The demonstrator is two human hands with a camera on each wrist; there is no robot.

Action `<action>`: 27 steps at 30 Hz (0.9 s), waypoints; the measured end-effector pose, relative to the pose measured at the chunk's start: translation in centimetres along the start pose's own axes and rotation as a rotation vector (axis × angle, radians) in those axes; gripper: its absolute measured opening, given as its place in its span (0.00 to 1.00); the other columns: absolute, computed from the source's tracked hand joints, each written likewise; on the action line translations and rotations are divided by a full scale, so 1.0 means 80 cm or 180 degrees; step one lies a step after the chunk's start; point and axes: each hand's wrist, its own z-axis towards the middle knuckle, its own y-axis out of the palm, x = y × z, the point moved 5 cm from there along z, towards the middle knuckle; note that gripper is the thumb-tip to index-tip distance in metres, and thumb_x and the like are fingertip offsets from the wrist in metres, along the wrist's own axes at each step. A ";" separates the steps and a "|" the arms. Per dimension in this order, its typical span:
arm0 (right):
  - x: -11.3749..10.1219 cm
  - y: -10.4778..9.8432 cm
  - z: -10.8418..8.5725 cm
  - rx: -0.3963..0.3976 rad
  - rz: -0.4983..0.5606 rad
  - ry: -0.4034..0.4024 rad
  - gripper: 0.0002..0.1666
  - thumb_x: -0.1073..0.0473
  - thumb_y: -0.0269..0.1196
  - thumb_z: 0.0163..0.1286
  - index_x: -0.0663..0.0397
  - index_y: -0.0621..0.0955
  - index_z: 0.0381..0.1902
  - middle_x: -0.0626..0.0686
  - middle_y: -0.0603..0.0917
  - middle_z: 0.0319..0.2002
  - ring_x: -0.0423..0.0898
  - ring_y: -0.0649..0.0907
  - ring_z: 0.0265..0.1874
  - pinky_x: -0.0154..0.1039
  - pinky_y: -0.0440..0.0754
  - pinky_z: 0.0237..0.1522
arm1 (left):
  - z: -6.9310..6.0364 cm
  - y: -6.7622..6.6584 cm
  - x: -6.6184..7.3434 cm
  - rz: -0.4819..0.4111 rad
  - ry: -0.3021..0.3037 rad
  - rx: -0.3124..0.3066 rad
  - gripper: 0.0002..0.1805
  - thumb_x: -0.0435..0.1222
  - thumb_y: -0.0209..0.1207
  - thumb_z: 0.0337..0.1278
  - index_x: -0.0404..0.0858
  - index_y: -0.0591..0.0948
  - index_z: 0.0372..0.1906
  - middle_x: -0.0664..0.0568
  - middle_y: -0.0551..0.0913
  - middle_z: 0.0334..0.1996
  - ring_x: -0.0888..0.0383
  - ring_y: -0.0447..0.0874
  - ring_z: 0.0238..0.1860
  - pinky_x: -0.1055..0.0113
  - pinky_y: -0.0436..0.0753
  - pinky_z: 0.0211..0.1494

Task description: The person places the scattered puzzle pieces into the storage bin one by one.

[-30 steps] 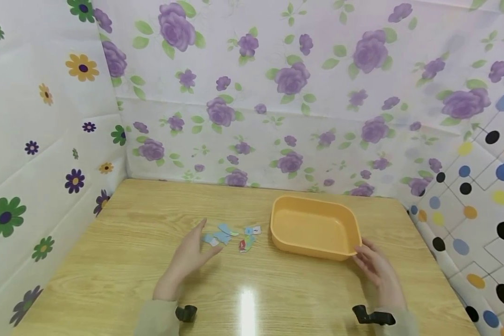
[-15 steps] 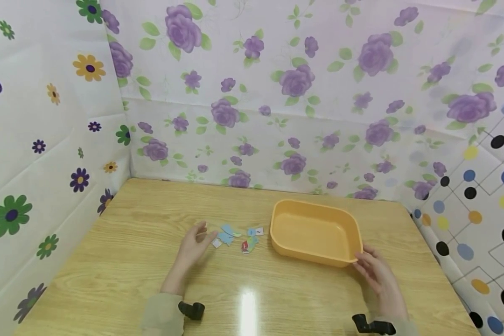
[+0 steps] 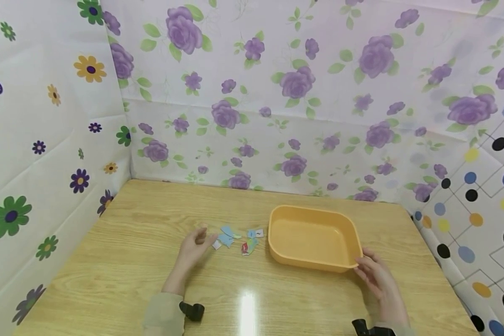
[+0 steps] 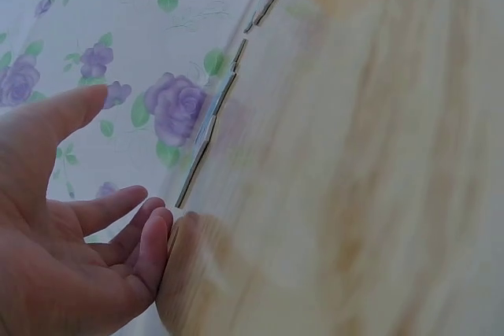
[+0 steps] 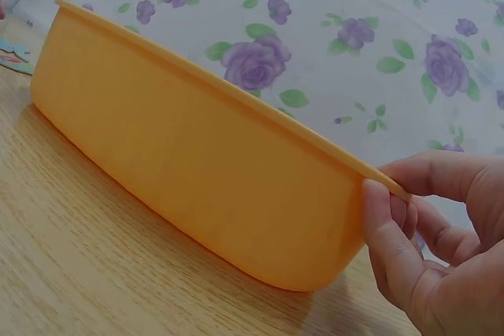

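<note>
One orange bin (image 3: 308,262) sits on the table (image 3: 130,224), its base seemingly flat on the wood. Just left of the bin lie several thin, flat pieces (image 3: 226,240), blue, white, green and red, in two small groups. Some touch or overlap; whether any are fitted together I cannot tell.

As for progress, the work looks to be at an early stage. Every piece in sight is outside the bin, none shows in either hand, and nothing appears finished. What seems done is that the bin is in hand; the pieces seem to be the part left.

The right hand (image 3: 380,275) is at the bin's near right corner, pinching the rim with its fingertips, some of them against the outer wall. The left hand (image 3: 192,248) is farther left of the bin than the pieces, its tips just beside the nearest one. Its thumb stands well apart from the loosely bent fingers, which rest against the table, and it appears to hold nothing.

Each wrist wears a black mount (image 3: 192,311) on the bin's near side. Behind the bin hangs a rose-patterned cloth (image 3: 260,135); well to its right is a dotted cloth (image 3: 483,224).
</note>
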 end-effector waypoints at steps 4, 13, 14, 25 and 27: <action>0.001 -0.002 -0.003 0.0020 -0.0015 -0.0007 0.19 0.68 0.54 0.72 0.32 0.79 0.41 0.38 0.84 0.36 0.33 0.83 0.34 0.25 0.83 0.39 | 0.002 0.002 -0.004 0.0060 -0.0053 0.0006 0.37 0.46 0.61 0.64 0.28 0.65 0.69 0.34 0.70 0.66 0.40 0.72 0.61 0.46 0.75 0.64; 0.000 0.002 -0.004 0.0003 0.0057 -0.0071 0.20 0.70 0.53 0.71 0.35 0.80 0.40 0.40 0.84 0.34 0.34 0.83 0.32 0.25 0.83 0.36 | 0.008 0.002 -0.011 0.0221 -0.0048 0.0204 0.33 0.38 0.67 0.55 0.28 0.72 0.64 0.35 0.75 0.60 0.47 0.74 0.51 0.58 0.78 0.53; -0.001 0.002 -0.004 0.0009 0.0062 -0.0064 0.19 0.70 0.53 0.71 0.35 0.80 0.40 0.40 0.84 0.34 0.34 0.82 0.31 0.25 0.83 0.36 | 0.009 0.002 -0.011 0.0238 -0.0052 0.0233 0.33 0.37 0.68 0.53 0.29 0.73 0.64 0.35 0.75 0.59 0.48 0.73 0.49 0.61 0.77 0.51; 0.001 0.002 -0.006 0.0088 0.0071 0.0034 0.19 0.68 0.54 0.72 0.32 0.80 0.40 0.39 0.83 0.36 0.33 0.81 0.32 0.24 0.83 0.37 | 0.006 0.009 -0.006 0.0510 0.0028 0.0319 0.32 0.33 0.72 0.45 0.26 0.77 0.58 0.31 0.71 0.56 0.42 0.73 0.50 0.51 0.78 0.50; 0.002 0.003 -0.007 0.0082 0.0084 -0.0001 0.19 0.68 0.55 0.72 0.32 0.80 0.41 0.39 0.83 0.36 0.33 0.81 0.32 0.24 0.83 0.36 | 0.004 0.009 -0.005 0.0552 0.0052 0.0337 0.30 0.32 0.72 0.46 0.26 0.78 0.57 0.30 0.71 0.55 0.41 0.73 0.50 0.49 0.78 0.51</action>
